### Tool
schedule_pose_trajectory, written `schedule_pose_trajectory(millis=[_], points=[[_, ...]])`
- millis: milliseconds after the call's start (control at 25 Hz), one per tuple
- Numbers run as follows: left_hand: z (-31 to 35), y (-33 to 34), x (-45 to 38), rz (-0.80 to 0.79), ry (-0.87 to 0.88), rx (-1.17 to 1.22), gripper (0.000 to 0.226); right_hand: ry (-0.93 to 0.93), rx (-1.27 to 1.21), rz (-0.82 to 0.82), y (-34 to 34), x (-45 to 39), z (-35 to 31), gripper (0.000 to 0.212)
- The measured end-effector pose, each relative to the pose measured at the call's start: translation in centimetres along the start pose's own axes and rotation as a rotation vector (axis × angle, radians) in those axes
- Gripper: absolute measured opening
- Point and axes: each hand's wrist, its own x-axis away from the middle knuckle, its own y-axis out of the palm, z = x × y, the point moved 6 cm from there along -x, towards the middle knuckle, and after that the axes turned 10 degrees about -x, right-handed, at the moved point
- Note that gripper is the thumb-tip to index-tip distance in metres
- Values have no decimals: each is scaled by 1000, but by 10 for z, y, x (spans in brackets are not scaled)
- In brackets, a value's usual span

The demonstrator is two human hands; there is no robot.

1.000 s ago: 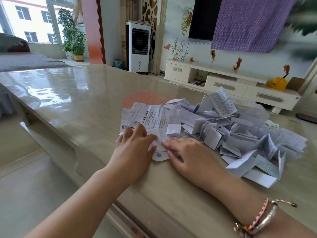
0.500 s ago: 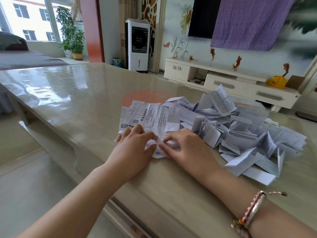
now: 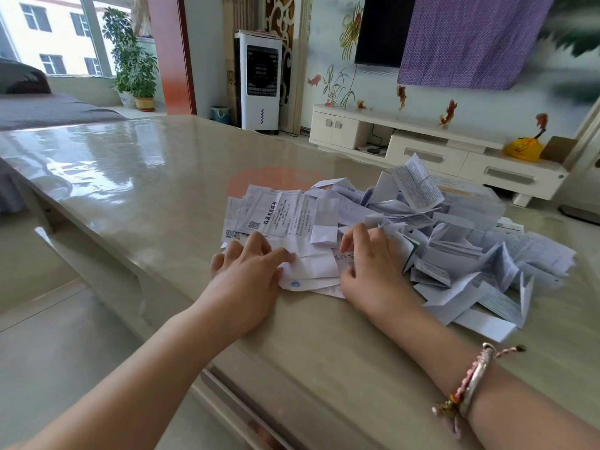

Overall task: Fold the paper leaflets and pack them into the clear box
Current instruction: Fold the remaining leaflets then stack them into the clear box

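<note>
A white leaflet lies creased on the table near its front edge, between my two hands. My left hand rests on its left end, fingers down and thumb stretched along the paper. My right hand presses its right end with arched fingertips. Flat unfolded leaflets with printed text lie just behind. A loose heap of folded leaflets spreads to the right. The clear box stands behind the heap, partly hidden by paper.
The glossy beige table stretches far to the left and back. Its front edge runs diagonally under my forearms. A white TV cabinet and a fan unit stand beyond the table.
My hands were close together over the leaflet's middle; now they have slid apart to its two ends, uncovering the creased sheet between them.
</note>
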Motion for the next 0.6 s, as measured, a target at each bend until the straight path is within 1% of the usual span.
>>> schedule_pose_trajectory(millis=[80, 160, 280, 400, 480, 560, 600], points=[[0, 0, 0, 1, 1, -16, 36, -80, -98, 43, -5, 1, -4, 25], [0, -1, -1, 1, 1, -32, 40, -192, -188, 23, -6, 5, -12, 21], [0, 0, 0, -11, 22, -52, 52, -302, -126, -116, 1, 11, -18, 27], [0, -2, 2, -4, 56, -96, 57, -359, -33, -122, -1, 11, -15, 23], [-1, -4, 1, -13, 90, -117, 62, -384, -13, -141, -2, 10, -14, 21], [-6, -9, 0, -8, 83, -48, 59, -440, 21, -164, 0, 10, -15, 20], [-8, -12, 0, 14, 72, 10, 51, -465, 37, -159, 1, 10, -17, 19]])
